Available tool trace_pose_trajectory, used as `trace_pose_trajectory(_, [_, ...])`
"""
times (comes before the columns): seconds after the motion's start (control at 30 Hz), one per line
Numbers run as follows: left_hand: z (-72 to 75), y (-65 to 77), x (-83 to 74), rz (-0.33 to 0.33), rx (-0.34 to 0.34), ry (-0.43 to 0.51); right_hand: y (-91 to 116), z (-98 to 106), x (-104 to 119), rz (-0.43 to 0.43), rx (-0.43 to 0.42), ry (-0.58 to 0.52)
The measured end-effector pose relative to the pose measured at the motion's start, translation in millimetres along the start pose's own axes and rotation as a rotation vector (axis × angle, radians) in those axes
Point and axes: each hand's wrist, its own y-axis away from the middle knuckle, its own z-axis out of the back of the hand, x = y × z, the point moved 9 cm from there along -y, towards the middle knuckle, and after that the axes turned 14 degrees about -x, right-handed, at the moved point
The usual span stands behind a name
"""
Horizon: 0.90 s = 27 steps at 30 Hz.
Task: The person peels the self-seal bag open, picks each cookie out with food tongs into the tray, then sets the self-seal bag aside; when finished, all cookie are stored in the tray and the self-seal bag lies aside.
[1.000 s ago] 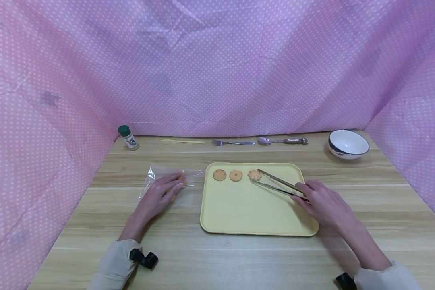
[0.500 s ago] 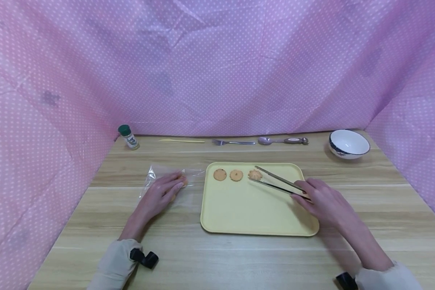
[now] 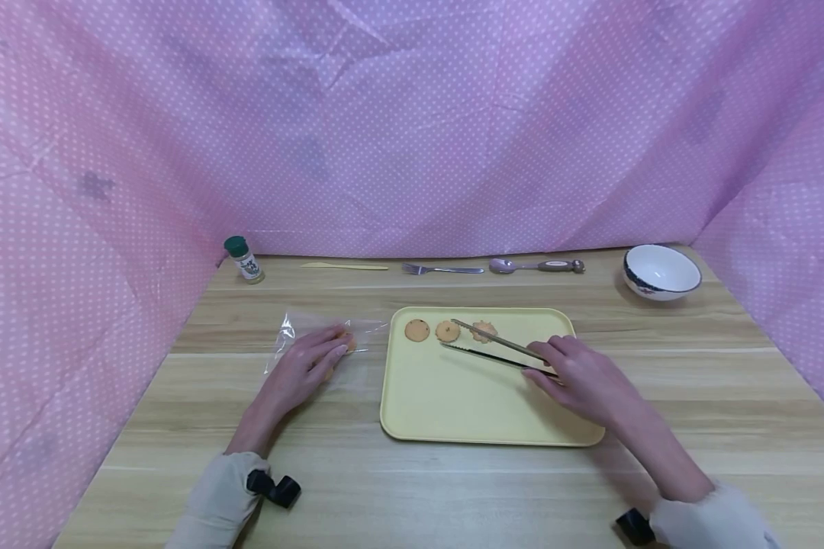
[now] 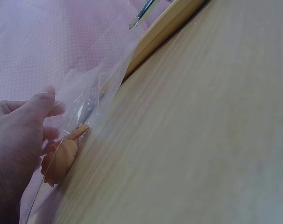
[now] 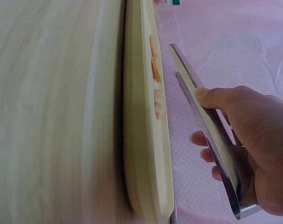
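My left hand [image 3: 309, 358] holds a clear plastic bag [image 3: 279, 333] on the table left of the tray, its fingers bent over the film. Orange-brown cookies [image 4: 62, 158] show through the plastic beside the fingers. My right hand [image 3: 580, 377] grips metal tongs [image 3: 501, 343], thumb on one arm and fingers on the other. Their spread tips hang over the yellow tray [image 3: 481, 412], to either side of the middle cookie [image 3: 447, 331]. A round cookie [image 3: 416, 330] lies left of it; a scalloped cookie [image 3: 484, 330] on the right is partly covered by a tong arm.
Along the back lie a yellow knife [image 3: 344, 266], a fork [image 3: 442, 269] and a spoon [image 3: 535, 266]. A green-capped shaker [image 3: 244, 260] stands back left, a white bowl [image 3: 662, 272] back right. Pink dotted cloth [image 3: 412, 137] hangs behind the table.
The tongs moved left from the scalloped cookie to the middle cookie, tips apart, in my right hand. The cookies on the tray stayed in place. My left hand has not moved.
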Motion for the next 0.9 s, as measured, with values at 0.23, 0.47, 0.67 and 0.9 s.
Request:
trace_pose_trajectory(0.23, [0.1,0.0,0.1,-0.001,-0.002,0.002,-9.7,-11.2,12.3,0.016,0.028,-0.017])
trace_pose_trajectory(0.47, [0.8,0.2,-1.0,-0.007,-0.004,0.004,-21.8,-20.2,26.6,0.049,0.042,-0.051])
trace_pose_trajectory(0.67, [1.0,0.2,-1.2,-0.012,-0.006,0.005,-30.1,-26.1,36.5,0.059,0.047,-0.081])
trace_pose_trajectory(0.9, [0.5,0.0,-1.3,-0.018,-0.004,0.001,-36.7,-36.3,47.5,0.088,0.049,-0.081])
